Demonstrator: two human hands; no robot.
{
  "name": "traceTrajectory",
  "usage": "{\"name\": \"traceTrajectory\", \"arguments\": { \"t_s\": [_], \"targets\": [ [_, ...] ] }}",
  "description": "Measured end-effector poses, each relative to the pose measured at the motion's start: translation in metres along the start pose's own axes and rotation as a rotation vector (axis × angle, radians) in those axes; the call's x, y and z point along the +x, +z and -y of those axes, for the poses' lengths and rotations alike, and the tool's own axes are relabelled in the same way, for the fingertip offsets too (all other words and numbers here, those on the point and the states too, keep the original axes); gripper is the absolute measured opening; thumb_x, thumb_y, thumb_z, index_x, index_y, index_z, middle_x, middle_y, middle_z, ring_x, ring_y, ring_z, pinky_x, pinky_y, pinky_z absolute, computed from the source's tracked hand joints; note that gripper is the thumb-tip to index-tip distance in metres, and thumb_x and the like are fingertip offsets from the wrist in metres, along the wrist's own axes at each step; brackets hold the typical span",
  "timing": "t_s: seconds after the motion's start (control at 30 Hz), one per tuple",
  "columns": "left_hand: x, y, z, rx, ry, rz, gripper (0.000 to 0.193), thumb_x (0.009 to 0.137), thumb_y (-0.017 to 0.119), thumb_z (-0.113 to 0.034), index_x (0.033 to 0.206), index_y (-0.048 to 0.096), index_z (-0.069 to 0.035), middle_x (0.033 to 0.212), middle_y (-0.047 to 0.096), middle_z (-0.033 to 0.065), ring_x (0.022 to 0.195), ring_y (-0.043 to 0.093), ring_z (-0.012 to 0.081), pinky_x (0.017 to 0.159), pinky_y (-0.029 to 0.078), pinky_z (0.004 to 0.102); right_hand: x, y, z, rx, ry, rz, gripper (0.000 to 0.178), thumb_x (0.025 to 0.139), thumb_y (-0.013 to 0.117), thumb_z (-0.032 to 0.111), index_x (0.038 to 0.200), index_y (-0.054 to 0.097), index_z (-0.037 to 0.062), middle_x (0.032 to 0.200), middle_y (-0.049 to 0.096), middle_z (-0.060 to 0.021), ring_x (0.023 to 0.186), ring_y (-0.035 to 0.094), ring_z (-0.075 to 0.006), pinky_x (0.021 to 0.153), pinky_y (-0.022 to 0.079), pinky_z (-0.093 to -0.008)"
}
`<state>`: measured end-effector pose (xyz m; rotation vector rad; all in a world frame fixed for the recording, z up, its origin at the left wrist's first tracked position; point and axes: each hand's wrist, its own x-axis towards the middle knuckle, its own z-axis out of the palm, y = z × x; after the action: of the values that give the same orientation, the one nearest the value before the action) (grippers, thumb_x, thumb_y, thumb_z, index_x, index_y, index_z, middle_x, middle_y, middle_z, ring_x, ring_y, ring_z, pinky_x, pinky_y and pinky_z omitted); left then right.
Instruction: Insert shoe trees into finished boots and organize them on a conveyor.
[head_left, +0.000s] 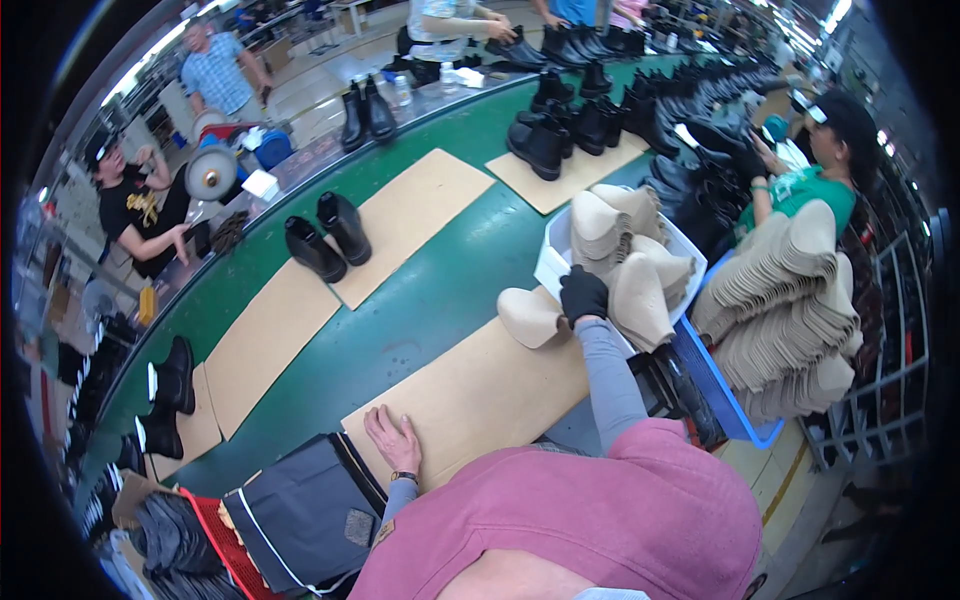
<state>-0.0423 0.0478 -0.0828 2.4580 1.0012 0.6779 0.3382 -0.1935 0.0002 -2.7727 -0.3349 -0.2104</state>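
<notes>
My bare left hand [393, 440], with a dark band at the wrist, lies flat with fingers spread on a tan cardboard sheet [470, 400]. My right hand [583, 296], in a black glove, is at the near left side of a white bin [551, 262]. Its fingers look curled, but what they grip is hidden. Nested stacks of curved beige shoe pieces [598, 228] fill the bin. Against the glove's left side, a single-looking beige shoe piece [528, 317] rests tilted over the cardboard's far end.
Taller stacks of beige pieces [770, 300] stand in a blue crate [708, 375] at right. Black boots [343, 228] stand on cardboard across the green table [430, 255]. Dark sheets [300, 510] lie at lower left. A co-worker in green [810, 190] handles footwear at right.
</notes>
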Motion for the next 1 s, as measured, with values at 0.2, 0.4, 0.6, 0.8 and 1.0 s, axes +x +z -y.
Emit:
{"name": "traceTrajectory", "arguments": {
  "t_s": [0.2,0.4,0.6,0.8,1.0],
  "targets": [
    [0.003,-0.007,-0.009,0.007,-0.037,-0.014,0.051,0.087,0.063,-0.02,0.131,0.047,0.002,0.135,0.042,0.0236,0.133,0.034,0.0426,0.114,0.029,0.0504,-0.002,0.005,-0.016,-0.158,-0.08,0.026,0.032,0.086,0.064,0.029,0.109,0.061,0.0072,0.1,0.065,-0.0144,0.089,0.067,-0.0331,0.074,0.052,-0.0468],
    [0.001,-0.005,-0.003,-0.007,-0.031,-0.052,0.05,0.088,0.063,-0.021,0.13,0.047,0.002,0.134,0.043,0.0236,0.133,0.036,0.0429,0.113,0.031,0.0497,-0.036,-0.031,0.075,0.069,-0.628,-0.138,0.051,0.074,0.078,0.025,0.118,0.058,0.0059,0.115,0.059,-0.0151,0.104,0.057,-0.0347,0.086,0.046,-0.0462],
    [0.002,-0.01,-0.006,0.001,-0.022,-0.051,0.05,0.088,0.064,-0.021,0.13,0.048,0.002,0.133,0.044,0.0228,0.132,0.036,0.0418,0.113,0.032,0.0483,-0.072,0.015,0.079,-0.425,-0.524,0.536,0.065,0.078,0.068,0.038,0.139,0.051,0.0198,0.161,0.02,-0.0172,0.132,0.031,-0.0617,0.102,0.026,-0.075],
    [0.003,-0.011,-0.007,0.01,-0.042,-0.047,0.051,0.088,0.064,-0.022,0.131,0.048,0.001,0.134,0.044,0.0221,0.133,0.036,0.0412,0.113,0.033,0.0481,-0.072,0.031,0.059,-0.543,-0.416,0.458,0.052,0.081,0.067,0.032,0.131,0.056,0.0211,0.161,0.023,-0.0121,0.126,0.041,-0.0559,0.095,0.037,-0.07],
    [0.0,-0.011,-0.004,0.006,-0.034,-0.068,0.051,0.088,0.063,-0.024,0.131,0.048,0.001,0.135,0.044,0.0219,0.133,0.037,0.0411,0.112,0.033,0.0482,-0.091,0.001,0.104,-0.284,-0.624,0.32,0.043,0.08,0.066,0.034,0.118,0.063,0.0142,0.142,0.045,-0.0223,0.123,0.048,-0.0472,0.103,0.034,-0.0612]
  ]
}}
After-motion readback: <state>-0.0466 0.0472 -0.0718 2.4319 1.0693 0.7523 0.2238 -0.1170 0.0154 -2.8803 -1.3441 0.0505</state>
